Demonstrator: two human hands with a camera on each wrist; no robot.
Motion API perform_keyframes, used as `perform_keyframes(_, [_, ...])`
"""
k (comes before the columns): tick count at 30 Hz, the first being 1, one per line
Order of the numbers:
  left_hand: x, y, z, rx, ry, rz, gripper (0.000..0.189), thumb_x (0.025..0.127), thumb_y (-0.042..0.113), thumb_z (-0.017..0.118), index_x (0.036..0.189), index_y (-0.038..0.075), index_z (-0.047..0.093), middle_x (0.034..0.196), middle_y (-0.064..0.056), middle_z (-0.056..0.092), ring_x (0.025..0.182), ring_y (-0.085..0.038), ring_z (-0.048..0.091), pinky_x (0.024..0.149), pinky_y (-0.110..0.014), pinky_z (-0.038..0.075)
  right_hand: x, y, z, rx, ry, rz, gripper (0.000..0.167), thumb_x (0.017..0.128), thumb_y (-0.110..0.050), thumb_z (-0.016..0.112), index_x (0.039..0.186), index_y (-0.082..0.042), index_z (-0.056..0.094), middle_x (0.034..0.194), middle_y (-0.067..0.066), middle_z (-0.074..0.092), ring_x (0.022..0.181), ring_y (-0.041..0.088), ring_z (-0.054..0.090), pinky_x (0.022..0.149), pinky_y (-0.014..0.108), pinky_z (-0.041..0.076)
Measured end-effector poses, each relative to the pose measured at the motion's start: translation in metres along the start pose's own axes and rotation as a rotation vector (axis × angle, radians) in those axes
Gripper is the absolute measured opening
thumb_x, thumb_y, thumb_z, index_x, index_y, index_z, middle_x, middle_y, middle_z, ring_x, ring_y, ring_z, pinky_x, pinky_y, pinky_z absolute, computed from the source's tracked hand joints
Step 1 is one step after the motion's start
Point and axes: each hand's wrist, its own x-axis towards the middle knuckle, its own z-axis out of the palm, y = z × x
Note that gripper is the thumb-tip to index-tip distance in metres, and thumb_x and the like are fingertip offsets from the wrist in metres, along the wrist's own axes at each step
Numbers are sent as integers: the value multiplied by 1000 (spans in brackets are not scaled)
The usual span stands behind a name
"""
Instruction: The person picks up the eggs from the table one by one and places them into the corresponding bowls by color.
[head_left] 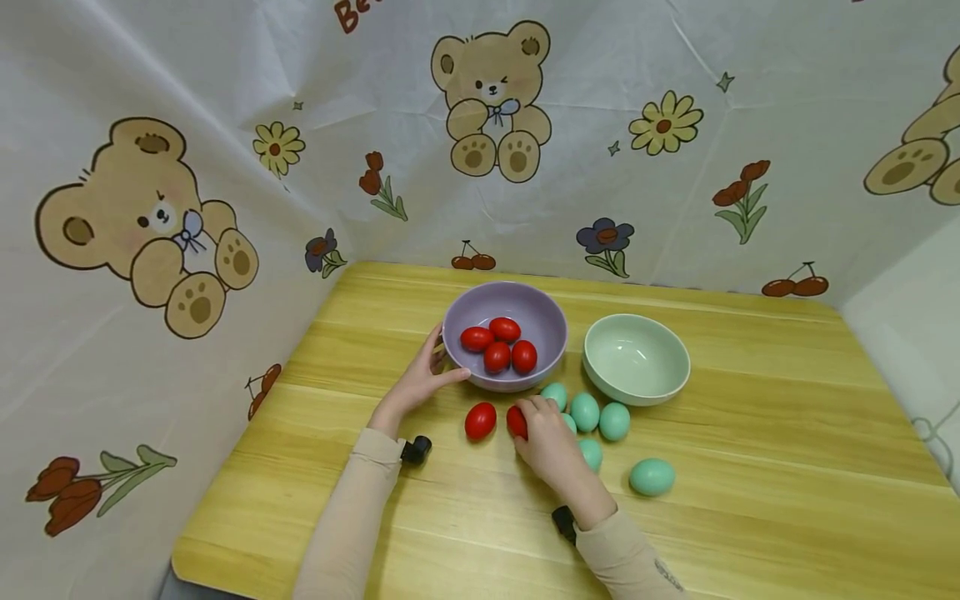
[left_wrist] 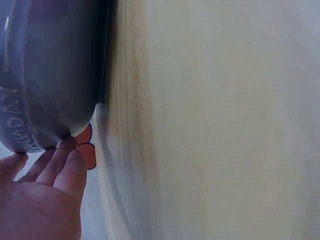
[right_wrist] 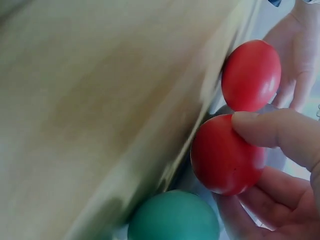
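In the head view, my left hand is spread against the left side of a purple bowl, the thumb along its near rim. Several red eggs lie inside. The left wrist view has the fingertips on the bowl's outer wall. My right hand pinches a red egg between thumb and fingers, close over the tabletop. Another red egg lies to its left, between the hands. Several mint-green eggs sit just beyond and right of the right hand, which partly hides some.
A light green bowl with nothing in it stands right of the purple one. One green egg lies apart at the right on the wooden table. A bear-printed cloth hangs along the back and left sides.
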Motion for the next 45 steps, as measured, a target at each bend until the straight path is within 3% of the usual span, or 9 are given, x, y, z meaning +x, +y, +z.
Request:
perform_keyframes(5, [-6, 18, 0, -16, -18, -7, 96, 82, 14, 71, 150, 11, 3, 148, -21, 14, 132, -42, 21, 107, -47, 21, 0, -2, -8, 99, 11, 27, 43, 68, -2, 78, 108, 2, 63, 106, 13, 58, 94, 30, 52, 79, 41, 51])
perform_keyframes(11, [-2, 5, -2, 0, -8, 16, 99, 80, 23, 74, 150, 12, 5, 147, -21, 16, 130, -46, 23, 106, -49, 23, 4, 1, -27, 288, -12, 62, 46, 68, -3, 78, 112, 0, 63, 110, 11, 60, 98, 27, 55, 82, 39, 50])
perform_keyframes(16, [-4, 14, -1, -10, -17, 2, 97, 81, 20, 73, 150, 11, 4, 148, -21, 15, 131, -43, 23, 107, -48, 22, 14, 7, -48, 504, -87, 92, 47, 74, -7, 77, 117, -1, 61, 115, 12, 58, 101, 28, 58, 86, 43, 49])
perform_keyframes(20, [-6, 20, 0, -3, -32, -14, 95, 83, 17, 71, 150, 12, 3, 149, -21, 13, 131, -42, 23, 107, -47, 23, 30, 17, -61, 609, -93, 86, 47, 76, -9, 75, 120, -1, 58, 118, 14, 57, 103, 31, 58, 87, 44, 48])
perform_keyframes(29, [-7, 20, -1, 1, -39, -12, 95, 84, 16, 70, 150, 12, 2, 149, -20, 13, 131, -41, 23, 107, -46, 23, 65, 41, -73, 738, -125, 123, 51, 80, -12, 74, 125, -1, 54, 122, 15, 55, 109, 29, 55, 88, 34, 48])
perform_keyframes(34, [-7, 20, -1, 7, -37, -21, 95, 84, 17, 70, 150, 13, 2, 149, -19, 13, 132, -40, 24, 107, -46, 23, 83, 50, -69, 811, -146, 176, 52, 82, -12, 71, 128, -1, 52, 123, 16, 54, 110, 29, 53, 94, 36, 43])
perform_keyframes(39, [-7, 20, -1, 17, -38, -35, 95, 84, 20, 70, 150, 14, 2, 149, -18, 14, 132, -39, 23, 107, -45, 23, 103, 55, -60, 816, -161, 226, 52, 83, -12, 68, 131, -2, 50, 125, 15, 52, 112, 31, 48, 99, 42, 38])
perform_keyframes(45, [-6, 20, -2, 13, -46, -35, 96, 84, 20, 71, 150, 15, 1, 149, -18, 12, 132, -39, 22, 107, -44, 23, 122, 56, -48, 795, -166, 277, 51, 83, -10, 66, 131, -2, 50, 125, 17, 52, 113, 30, 47, 99, 39, 39])
